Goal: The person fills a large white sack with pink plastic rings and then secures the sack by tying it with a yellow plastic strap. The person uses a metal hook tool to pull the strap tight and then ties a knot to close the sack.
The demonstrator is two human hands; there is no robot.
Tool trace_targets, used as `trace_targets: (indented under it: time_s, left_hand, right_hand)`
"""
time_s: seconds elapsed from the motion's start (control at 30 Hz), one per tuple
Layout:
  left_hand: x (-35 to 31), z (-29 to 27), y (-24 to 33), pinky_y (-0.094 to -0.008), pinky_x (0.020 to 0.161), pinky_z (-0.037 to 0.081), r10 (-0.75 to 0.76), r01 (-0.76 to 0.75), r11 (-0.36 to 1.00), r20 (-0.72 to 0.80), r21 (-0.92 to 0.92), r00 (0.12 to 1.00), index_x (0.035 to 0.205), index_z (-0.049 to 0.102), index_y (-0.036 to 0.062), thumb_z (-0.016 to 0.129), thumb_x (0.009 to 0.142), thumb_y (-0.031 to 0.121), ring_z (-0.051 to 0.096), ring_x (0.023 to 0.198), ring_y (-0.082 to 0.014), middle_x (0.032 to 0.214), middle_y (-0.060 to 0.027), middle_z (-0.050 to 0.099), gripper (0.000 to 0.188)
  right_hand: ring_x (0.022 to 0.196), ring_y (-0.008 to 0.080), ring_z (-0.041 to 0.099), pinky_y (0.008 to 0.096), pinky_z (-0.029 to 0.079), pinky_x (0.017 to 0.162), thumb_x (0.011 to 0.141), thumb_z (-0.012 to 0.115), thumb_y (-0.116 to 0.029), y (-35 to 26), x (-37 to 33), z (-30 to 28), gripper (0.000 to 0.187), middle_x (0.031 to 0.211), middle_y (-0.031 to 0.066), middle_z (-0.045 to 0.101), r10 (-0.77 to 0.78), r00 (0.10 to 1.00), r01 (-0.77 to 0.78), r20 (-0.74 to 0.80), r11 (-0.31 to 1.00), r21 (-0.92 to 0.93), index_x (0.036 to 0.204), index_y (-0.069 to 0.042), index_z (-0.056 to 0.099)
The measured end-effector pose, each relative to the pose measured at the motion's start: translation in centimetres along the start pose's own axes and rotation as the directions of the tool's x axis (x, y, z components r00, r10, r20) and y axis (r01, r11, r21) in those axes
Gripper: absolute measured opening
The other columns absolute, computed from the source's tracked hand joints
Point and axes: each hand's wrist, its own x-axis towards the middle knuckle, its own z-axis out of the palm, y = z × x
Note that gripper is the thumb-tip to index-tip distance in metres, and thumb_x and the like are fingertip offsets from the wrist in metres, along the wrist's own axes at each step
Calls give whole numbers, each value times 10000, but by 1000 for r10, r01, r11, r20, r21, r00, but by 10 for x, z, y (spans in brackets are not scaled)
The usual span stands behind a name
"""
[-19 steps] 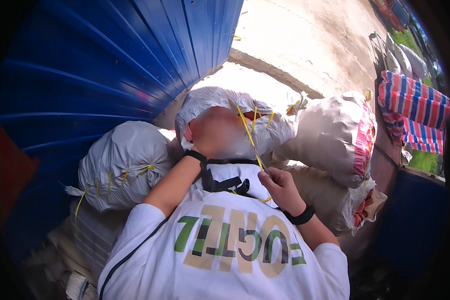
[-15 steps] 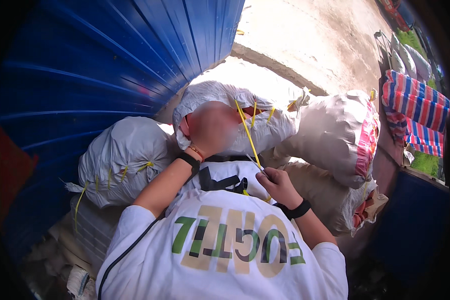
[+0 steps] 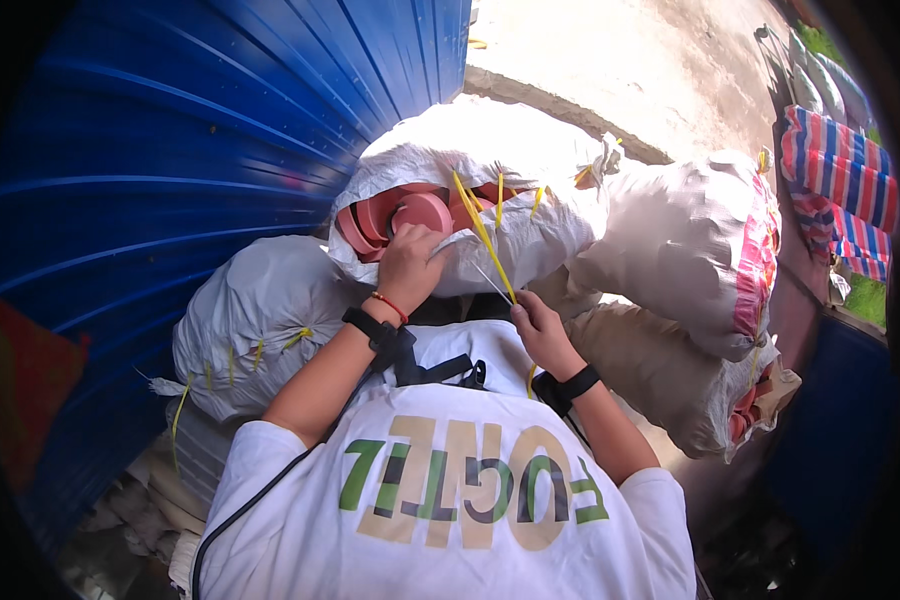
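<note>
In front of me lies a white woven sack (image 3: 545,235), its long opening partly laced with yellow strap (image 3: 483,228). Pink round pieces (image 3: 422,213) show through the gap. At the near lip of that gap, my left hand (image 3: 410,262) is closed on the sack's edge; its fingertips are partly hidden. My right hand (image 3: 544,330), lower and to the right, grips a thin metal sack needle (image 3: 492,284) pointing up and left. The yellow strap runs taut from the stitches down to my right hand.
A laced white sack (image 3: 260,330) sits at left beside a blue corrugated metal wall (image 3: 200,160). Two more full sacks are stacked at right, the upper sack (image 3: 670,255) over the lower sack (image 3: 660,375). Striped red-and-blue sheeting (image 3: 838,170) lies farther right.
My left hand has come back from over the opening to its near lip, uncovering the pink pieces. The right hand has risen slightly, and the needle shows higher, nearer the sack.
</note>
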Motion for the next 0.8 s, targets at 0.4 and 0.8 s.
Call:
trace_targets:
  time_s: [0.4, 0.8]
  left_hand:
    - [-15, -4, 23, -374, 637, 443, 211, -214, 972, -36, -98, 977, 798, 595, 20, 646, 760, 98, 549, 709, -290, 711, -104, 558, 101]
    - [2, 17, 0, -270, 516, 409, -452, 599, 567, 395, -565, 800, 796, 555, -26, 486, 934, 215, 507, 535, -80, 578, -34, 534, 287]
  right_hand:
    - [735, 404, 598, 442, 455, 671, 888, 493, -158, -32, 34, 22, 330, 740, 263, 590, -89, 996, 89, -10, 995, -50, 1146, 38, 430]
    - [680, 394, 573, 436, 452, 649, 850, 475, -55, -46, 55, 34, 437, 765, 217, 588, -256, 966, 259, 45, 960, -106, 1245, 49, 321]
